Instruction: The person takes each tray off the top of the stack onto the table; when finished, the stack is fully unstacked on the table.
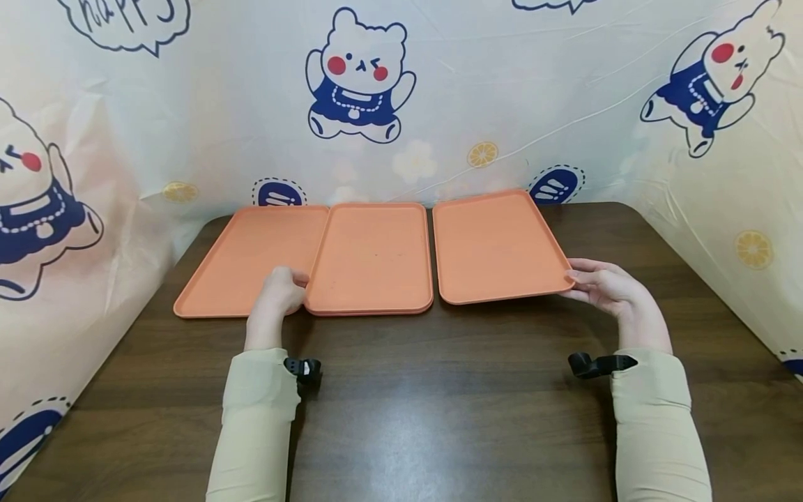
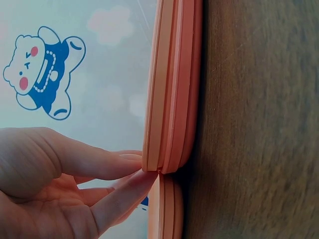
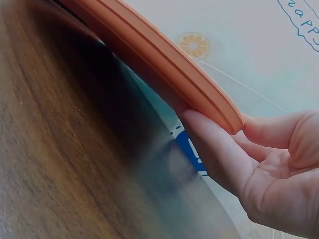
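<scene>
Three orange rectangular spots line the far part of the table, all plastic trays. My right hand [image 1: 605, 284] pinches the right tray [image 1: 502, 251] at its near right corner, thumb above and fingers underneath. That tray's right side is tilted up off the table, as the right wrist view shows. At the middle, two trays lie stacked; my left hand [image 2: 75, 184] pinches the near left corner of the upper tray [image 1: 370, 258]. The lower tray [image 2: 182, 89] shows as a redder edge beneath it. Beside them the left tray [image 1: 251, 258] lies flat, partly hidden by my left hand.
The brown wooden table [image 1: 401, 404] extends toward me in front of the trays. A printed cloth [image 1: 464, 84] with cartoon bears hangs behind and at both sides. Black straps [image 1: 602, 365] sit at both sleeve cuffs.
</scene>
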Tool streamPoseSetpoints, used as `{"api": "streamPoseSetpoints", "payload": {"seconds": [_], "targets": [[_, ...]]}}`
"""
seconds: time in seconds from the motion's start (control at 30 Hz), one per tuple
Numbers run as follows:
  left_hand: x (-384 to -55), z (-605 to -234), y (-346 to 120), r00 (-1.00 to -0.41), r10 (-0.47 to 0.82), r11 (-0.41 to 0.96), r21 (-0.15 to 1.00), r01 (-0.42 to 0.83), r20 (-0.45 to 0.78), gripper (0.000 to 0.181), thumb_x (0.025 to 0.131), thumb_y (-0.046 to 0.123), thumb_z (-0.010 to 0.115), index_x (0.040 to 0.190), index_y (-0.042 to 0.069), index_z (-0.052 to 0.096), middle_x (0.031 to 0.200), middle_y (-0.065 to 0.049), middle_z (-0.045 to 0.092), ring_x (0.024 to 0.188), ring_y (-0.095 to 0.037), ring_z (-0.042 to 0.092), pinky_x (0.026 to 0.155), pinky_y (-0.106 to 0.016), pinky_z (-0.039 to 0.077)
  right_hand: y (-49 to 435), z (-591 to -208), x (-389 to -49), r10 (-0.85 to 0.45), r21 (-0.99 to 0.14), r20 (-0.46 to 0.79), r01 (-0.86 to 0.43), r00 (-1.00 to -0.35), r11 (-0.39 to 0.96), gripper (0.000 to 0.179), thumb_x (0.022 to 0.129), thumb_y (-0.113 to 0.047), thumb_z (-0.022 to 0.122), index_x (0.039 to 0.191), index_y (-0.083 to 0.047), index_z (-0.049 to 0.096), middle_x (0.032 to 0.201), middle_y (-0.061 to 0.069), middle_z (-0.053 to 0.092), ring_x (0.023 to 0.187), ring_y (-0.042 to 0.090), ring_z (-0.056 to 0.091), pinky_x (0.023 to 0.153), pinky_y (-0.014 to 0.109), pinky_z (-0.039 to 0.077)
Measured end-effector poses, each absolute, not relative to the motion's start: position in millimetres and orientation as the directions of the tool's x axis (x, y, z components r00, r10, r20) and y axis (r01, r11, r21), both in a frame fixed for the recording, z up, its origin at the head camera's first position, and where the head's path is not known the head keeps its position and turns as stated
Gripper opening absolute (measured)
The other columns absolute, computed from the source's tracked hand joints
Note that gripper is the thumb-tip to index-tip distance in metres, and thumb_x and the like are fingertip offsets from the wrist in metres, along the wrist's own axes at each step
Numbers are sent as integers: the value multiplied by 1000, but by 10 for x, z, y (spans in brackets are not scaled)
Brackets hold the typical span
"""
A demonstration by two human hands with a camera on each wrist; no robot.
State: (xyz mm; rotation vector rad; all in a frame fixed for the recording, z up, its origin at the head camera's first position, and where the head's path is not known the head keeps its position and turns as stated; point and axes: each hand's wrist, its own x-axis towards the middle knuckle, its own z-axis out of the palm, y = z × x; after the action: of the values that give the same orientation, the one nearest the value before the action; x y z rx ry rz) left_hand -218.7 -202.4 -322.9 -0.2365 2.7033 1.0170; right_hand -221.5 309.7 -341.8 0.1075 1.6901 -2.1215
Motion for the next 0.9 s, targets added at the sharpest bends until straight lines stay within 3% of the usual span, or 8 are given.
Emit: {"api": "streamPoseSetpoints", "payload": {"seconds": [0.3, 0.47, 0.8, 0.9], "targets": [[-2190, -3239, -2024, -960, -72, 758, 610, -229, -270, 53, 80, -6, 55, 133, -7, 47, 130, -27, 53, 113, -34, 49, 80, -31, 47, 3052, -3411, -2226, -260, -929, -328, 360, -908, -87, 69, 95, -3, 48, 148, 5, 4, 93, -9, 68, 87, 8, 67, 77, 25, 56], [-2190, -3231, -2017, -956, -76, 757, 608, -240, -283, 53, 81, -6, 55, 134, -7, 46, 131, -27, 52, 116, -34, 48, 85, -34, 46, 3031, -3404, -2231, -250, -930, -335, 361, -909, -67, 69, 95, -5, 48, 149, 4, 5, 92, -10, 68, 86, 8, 67, 76, 25, 56], [-2200, -3237, -2026, -957, -71, 766, 599, -233, -280, 50, 84, -5, 49, 133, -7, 47, 130, -27, 52, 111, -32, 51, 73, -25, 46, 2960, -3424, -2244, -240, -930, -345, 364, -907, -41, 69, 95, -5, 48, 149, 3, 5, 91, -11, 66, 86, 7, 65, 76, 25, 56], [-2198, -3232, -2020, -956, -73, 766, 598, -237, -285, 50, 84, -5, 50, 133, -7, 47, 131, -27, 52, 113, -32, 50, 76, -28, 47, 2942, -3437, -2248, -239, -930, -346, 365, -907, -39, 68, 96, -5, 47, 149, 3, 5, 92, -11, 65, 86, 7, 64, 75, 25, 56]]}}
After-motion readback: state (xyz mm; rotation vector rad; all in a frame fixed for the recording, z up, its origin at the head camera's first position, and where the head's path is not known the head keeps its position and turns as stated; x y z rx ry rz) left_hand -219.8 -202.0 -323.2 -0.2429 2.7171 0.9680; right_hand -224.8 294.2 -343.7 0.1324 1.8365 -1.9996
